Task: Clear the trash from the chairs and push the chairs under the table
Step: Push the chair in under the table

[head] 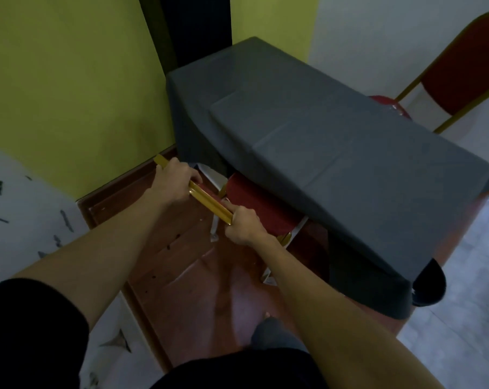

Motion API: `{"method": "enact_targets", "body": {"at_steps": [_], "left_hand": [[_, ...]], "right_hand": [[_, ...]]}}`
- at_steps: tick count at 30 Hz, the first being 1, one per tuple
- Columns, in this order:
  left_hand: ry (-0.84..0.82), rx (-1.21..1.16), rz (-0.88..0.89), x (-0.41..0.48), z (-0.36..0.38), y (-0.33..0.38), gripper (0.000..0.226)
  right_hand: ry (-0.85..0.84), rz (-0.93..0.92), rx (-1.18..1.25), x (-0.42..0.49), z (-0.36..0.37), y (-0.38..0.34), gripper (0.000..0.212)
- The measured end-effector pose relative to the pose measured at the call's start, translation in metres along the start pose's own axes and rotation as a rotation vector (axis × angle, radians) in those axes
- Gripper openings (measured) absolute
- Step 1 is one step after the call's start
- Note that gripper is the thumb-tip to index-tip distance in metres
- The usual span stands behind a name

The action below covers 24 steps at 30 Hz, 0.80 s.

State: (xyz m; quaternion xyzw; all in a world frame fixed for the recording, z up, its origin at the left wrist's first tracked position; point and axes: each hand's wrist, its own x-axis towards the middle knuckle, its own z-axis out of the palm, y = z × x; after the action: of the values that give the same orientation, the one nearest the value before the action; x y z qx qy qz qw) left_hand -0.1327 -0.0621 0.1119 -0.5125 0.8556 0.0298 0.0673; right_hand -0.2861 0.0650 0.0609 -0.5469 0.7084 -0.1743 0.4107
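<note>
Both hands clamped on the gold top rail [209, 202] of the near chair's backrest: left hand [173, 181] wrapped around the rail's far end, right hand [244, 226] fisted around its near end. Chair's red seat [254, 200] is partly under the table [322, 153], tucked beneath the edge of the grey tablecloth. 2nd red-and-gold chair [462, 68] stands on the table's far side, top right, seat just showing past the table edge. Something shiny lies on that seat; can't tell what. Reddish-brown floor [181, 270] underfoot.
</note>
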Motion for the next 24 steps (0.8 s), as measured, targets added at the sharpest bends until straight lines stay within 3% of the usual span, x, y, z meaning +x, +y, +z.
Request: {"method": "enact_targets", "body": {"at_steps": [6,11,24], "left_hand": [[0.009,-0.065,-0.025,0.05,-0.008,0.027,0.032],[0.031,0.038,0.007,0.076,-0.013,0.05,0.033],[0.09,0.04,0.065,0.095,-0.016,0.054,0.033]], "right_hand": [[-0.021,0.024,0.001,0.04,-0.033,0.017,0.085],[-0.035,0.04,0.012,0.055,-0.061,0.033,0.087],[-0.019,-0.007,-0.002,0.068,-0.071,0.044,0.085]]}}
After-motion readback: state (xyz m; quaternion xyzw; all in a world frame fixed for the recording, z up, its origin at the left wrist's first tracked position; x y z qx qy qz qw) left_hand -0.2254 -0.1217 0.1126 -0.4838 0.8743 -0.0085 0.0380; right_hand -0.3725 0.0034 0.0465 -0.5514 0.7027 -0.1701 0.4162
